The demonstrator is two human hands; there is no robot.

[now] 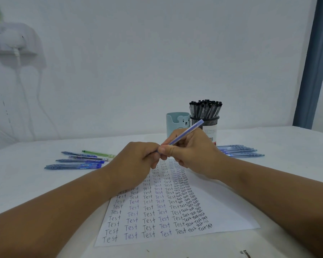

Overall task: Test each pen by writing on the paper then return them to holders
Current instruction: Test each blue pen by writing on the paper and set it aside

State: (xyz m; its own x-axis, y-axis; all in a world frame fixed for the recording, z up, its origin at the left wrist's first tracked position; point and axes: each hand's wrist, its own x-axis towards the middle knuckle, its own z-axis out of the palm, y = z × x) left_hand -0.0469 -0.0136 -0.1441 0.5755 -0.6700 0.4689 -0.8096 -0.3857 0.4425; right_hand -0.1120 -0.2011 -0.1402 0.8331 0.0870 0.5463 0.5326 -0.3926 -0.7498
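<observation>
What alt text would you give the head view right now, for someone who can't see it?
Both hands hold one blue pen above a paper sheet filled with columns of "Test": the right hand grips the barrel, the left hand pinches its tip end. Behind stand a light-blue bear holder and a mesh holder of black pens, with blue pens lying loose either side.

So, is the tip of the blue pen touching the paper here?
Apart. The head view shows the blue pen held by both hands, left hand and right hand, raised above the paper.
</observation>
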